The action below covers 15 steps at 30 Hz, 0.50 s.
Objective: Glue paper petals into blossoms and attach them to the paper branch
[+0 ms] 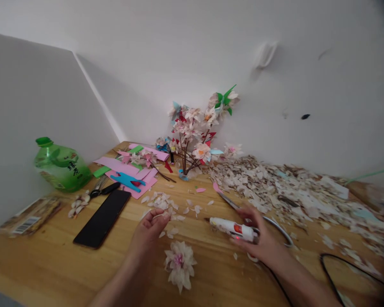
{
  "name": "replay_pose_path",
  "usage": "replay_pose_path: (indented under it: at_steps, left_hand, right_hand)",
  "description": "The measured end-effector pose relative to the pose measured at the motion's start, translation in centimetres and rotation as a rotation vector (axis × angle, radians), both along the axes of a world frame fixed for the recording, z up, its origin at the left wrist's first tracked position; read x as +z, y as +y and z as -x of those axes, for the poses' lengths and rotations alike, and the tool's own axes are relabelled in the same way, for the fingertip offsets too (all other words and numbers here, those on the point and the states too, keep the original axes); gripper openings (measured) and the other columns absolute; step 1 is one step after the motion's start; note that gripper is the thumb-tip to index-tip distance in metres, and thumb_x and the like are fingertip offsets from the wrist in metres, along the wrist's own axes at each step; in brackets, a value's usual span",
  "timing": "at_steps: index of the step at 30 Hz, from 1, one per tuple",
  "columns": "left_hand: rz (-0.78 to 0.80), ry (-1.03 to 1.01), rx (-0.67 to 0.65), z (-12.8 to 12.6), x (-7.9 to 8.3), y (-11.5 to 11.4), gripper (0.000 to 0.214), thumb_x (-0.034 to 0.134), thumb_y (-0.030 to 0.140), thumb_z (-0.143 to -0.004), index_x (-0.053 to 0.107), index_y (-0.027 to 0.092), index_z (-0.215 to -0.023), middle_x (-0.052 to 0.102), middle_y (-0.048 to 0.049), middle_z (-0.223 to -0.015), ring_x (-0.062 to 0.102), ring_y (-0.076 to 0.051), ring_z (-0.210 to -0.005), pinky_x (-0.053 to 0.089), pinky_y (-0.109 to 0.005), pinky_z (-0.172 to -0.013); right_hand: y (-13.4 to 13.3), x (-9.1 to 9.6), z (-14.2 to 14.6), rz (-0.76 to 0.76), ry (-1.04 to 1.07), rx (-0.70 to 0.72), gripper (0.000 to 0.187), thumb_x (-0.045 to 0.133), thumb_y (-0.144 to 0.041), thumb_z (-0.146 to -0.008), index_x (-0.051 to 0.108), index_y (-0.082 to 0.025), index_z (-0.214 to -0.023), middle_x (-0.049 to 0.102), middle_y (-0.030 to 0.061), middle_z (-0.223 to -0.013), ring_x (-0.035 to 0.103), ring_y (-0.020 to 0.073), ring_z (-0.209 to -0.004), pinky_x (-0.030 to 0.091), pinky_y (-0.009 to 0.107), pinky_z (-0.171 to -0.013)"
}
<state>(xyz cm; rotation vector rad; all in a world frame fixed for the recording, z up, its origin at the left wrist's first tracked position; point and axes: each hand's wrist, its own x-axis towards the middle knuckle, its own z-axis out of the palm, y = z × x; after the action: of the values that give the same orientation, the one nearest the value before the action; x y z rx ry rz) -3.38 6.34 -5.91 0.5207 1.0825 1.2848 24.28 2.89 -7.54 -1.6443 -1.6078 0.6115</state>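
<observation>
Right hand, at lower centre-right of the frame, is wrapped around a white glue gun and holds it just above the table. Its long axis runs nearly level across the picture, the nozzle pointing left toward the left hand. That hand sits just left of centre, fingers curled narrow, pinching a pale petal at the fingertips. Between and below the hands a paper flower lies flat on the wood.

The table is light wood, set into a corner of white walls. A wide drift of pale scraps covers its right half. A black cord loops at lower right. Scissors lie just above the right hand, blades pointing upper left.

At the left edge a green bottle stands tilted in view, cap on; its contents I cannot tell. A black phone lies face down-left of it, near pink paper. A bunch of paper flowers on sticks stands at the back centre against the wall.
</observation>
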Motion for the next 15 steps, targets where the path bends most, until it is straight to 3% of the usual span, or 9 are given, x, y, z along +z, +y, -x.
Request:
replay_pose_path:
  at_steps: [3,6,8,10,12,15]
  left_hand:
    - [-0.015,-0.021,0.001,0.6,-0.2,0.1,0.039,0.082,0.029,-0.046,0.057,0.018,-0.074,0.064,0.0037,-0.062,0.06,-0.01,-0.058,0.044,-0.02,-0.06]
    - [0.005,-0.073,0.027,1.0,-0.1,-0.2,0.037,0.082,0.024,-0.049,0.056,0.018,-0.074,0.065,0.0034,-0.062,0.06,-0.008,-0.06,0.046,-0.018,-0.063]
    - [0.032,-0.094,0.044,1.3,0.1,-0.6,0.033,0.08,0.02,-0.052,0.056,0.018,-0.075,0.065,0.0026,-0.063,0.061,-0.009,-0.062,0.048,-0.019,-0.066]
    - [0.065,-0.111,0.047,1.5,0.0,-1.1,0.028,0.077,0.015,-0.057,0.056,0.017,-0.075,0.064,0.0016,-0.066,0.061,-0.009,-0.064,0.049,-0.02,-0.068]
    - [0.084,-0.136,0.03,1.7,-0.3,-1.6,0.022,0.072,0.012,-0.063,0.056,0.017,-0.077,0.064,0.0009,-0.068,0.062,-0.009,-0.065,0.05,-0.021,-0.068]
    - [0.085,-0.171,-0.022,1.9,-1.1,-2.1,0.02,0.068,0.01,-0.068,0.055,0.017,-0.08,0.062,0.0012,-0.069,0.061,-0.009,-0.065,0.05,-0.023,-0.072]
  right_hand:
    - [-1.2,3.3,0.7,-0.298,-0.299,-0.264,0.081,0.065,-0.045,-0.067,0.025,-0.021,-0.134,0.049,0.0141,-0.118,0.05,0.031,-0.1,0.042,0.05,-0.085]
    - [-2.5,4.8,2.5,-0.509,-0.367,-0.25,0.065,0.058,-0.04,-0.075,0.029,-0.022,-0.13,0.057,0.0121,-0.104,0.055,0.027,-0.085,0.044,0.047,-0.08]
    - [-3.2,4.0,4.3,-0.37,-0.28,-0.044,0.046,0.051,-0.029,-0.081,0.033,-0.024,-0.123,0.062,0.0031,-0.08,0.057,0.0185,-0.063,0.049,0.035,-0.062]
    - [-3.6,2.2,6.1,-0.035,-0.196,0.169,0.046,0.044,-0.016,-0.08,0.03,-0.023,-0.123,0.065,0.0011,-0.077,0.06,0.0176,-0.064,0.05,0.033,-0.059]
    - [-3.6,0.2,7.8,0.173,-0.107,0.273,0.057,0.042,-0.005,-0.073,0.025,-0.019,-0.126,0.067,0.0024,-0.08,0.063,0.0188,-0.071,0.05,0.036,-0.066]
    - [-3.1,-1.5,9.6,0.23,0.029,0.263,0.071,0.046,-0.003,-0.068,0.018,-0.017,-0.131,0.067,0.0046,-0.09,0.061,0.0191,-0.076,0.049,0.038,-0.072]
